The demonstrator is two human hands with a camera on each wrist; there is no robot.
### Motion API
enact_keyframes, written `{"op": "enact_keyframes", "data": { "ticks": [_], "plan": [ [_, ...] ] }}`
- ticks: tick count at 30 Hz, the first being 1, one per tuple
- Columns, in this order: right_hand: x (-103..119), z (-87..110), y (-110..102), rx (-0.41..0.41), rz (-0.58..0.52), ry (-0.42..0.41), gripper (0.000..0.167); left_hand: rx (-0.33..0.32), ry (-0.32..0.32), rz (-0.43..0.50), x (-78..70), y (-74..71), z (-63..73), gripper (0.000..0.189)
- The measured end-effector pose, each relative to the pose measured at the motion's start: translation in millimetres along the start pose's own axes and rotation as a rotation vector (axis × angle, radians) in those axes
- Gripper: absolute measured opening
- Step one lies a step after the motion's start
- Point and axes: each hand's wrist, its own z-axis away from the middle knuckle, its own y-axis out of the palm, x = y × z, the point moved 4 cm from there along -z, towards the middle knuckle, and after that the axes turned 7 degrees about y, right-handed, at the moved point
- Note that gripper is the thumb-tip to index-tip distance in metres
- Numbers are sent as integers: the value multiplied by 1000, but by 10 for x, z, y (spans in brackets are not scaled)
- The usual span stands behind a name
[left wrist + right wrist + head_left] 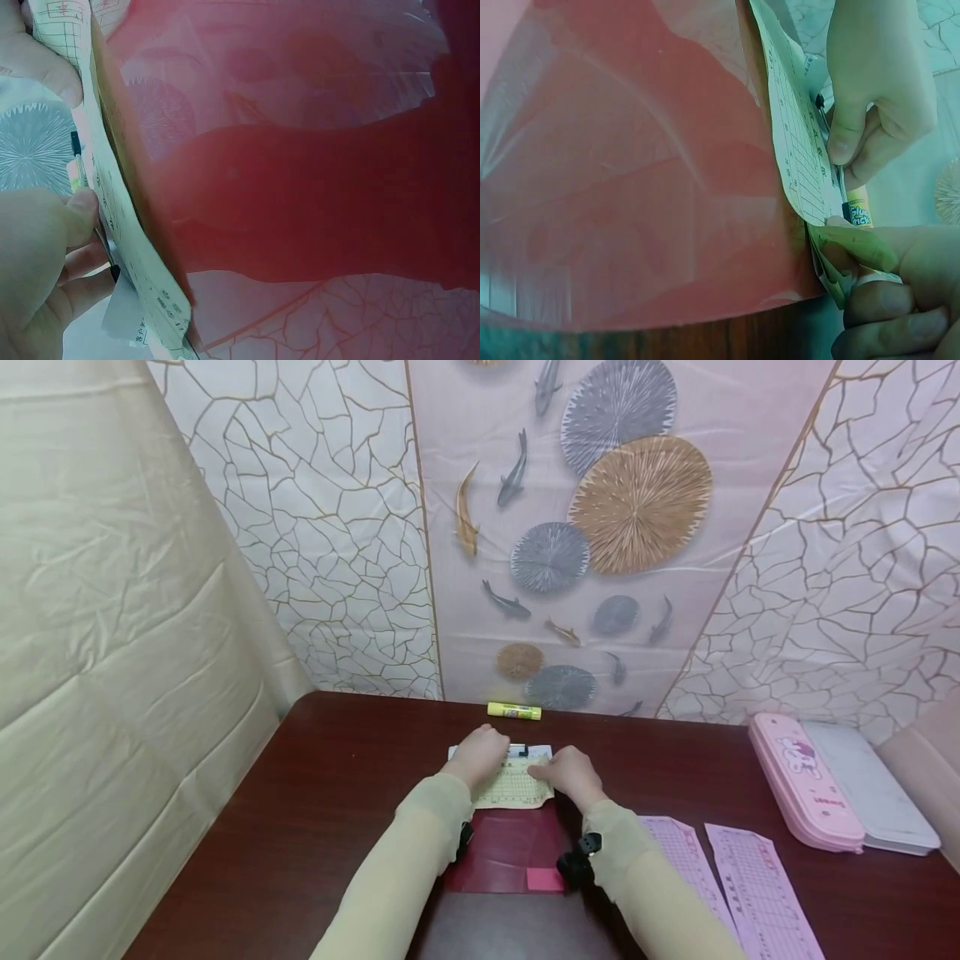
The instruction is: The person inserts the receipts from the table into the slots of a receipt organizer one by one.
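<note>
Pale yellow printed forms (517,787) sit at the far end of a see-through red plastic cover (498,852), which has a pink label (544,879) at its near right corner. Along the forms' top runs a thin metal clip (517,749) with black ends. My left hand (482,756) pinches this clip between thumb and fingers, as the left wrist view shows. At the forms' right edge, my right hand (576,775) pinches the paper, thumb on top; in the right wrist view the sheets bend at its fingers (877,300). White paper shows behind the yellow sheets.
Beyond the hands lies a yellow glue stick (513,711), near the patterned cloth backdrop. Two purple printed sheets (765,893) lie by the right forearm. Farther right are a pink pencil case (806,781) and a flat grey item (873,793).
</note>
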Motion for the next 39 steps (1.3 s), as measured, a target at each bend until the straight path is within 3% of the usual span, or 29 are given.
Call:
{"op": "enact_keyframes", "data": {
  "ticks": [7,18,26,33,39],
  "plan": [
    [-2,-17,2,3,-22,3,46,0,1,-7,2,3,-15,20],
    [26,67,-44,5,-3,-71,53,10,-22,27,7,-24,-36,18],
    [48,121,-167,-68,-53,-75,44,43,-31,37,14,-40,-16,20],
    [20,17,-80,16,-159,-54,51,20,-11,7,5,-35,-29,21],
    [-58,-52,-13,32,-189,-11,47,27,-19,6,13,-20,-29,20]
  ]
}}
